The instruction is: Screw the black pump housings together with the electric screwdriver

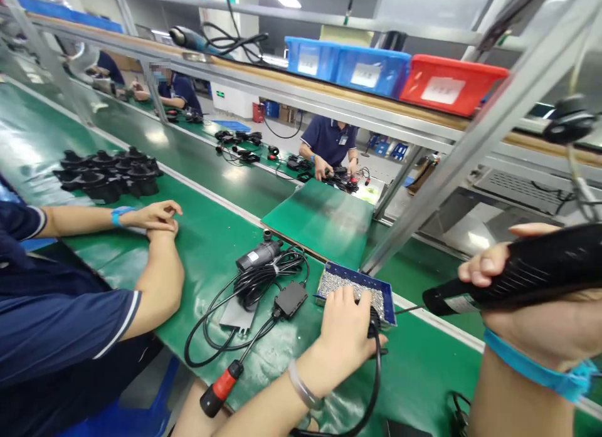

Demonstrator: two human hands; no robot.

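Observation:
My left hand (345,324), with a bangle on its wrist, is closed around a black cabled part (375,324) mostly hidden by the fingers. A thick black cable runs down from it. Just beyond the fingers is a blue tray (391,299) full of small silvery screws (341,284). At the right, my right hand (536,330), with a blue wrist strap, grips a black electric screwdriver (527,271). Its thin bit points left toward the black part and the tray. Left of my left hand lies a black pump (258,255) with coiled cable, a small box (290,299) and a red-and-black connector (222,387).
A co-worker's arms (157,255) rest on the bench at the left, near a cluster of black housings (110,173). Another person (332,142) handles cables across the line. A metal post (423,199) slants between my hands; blue bins (348,64) and a red bin (451,83) sit overhead.

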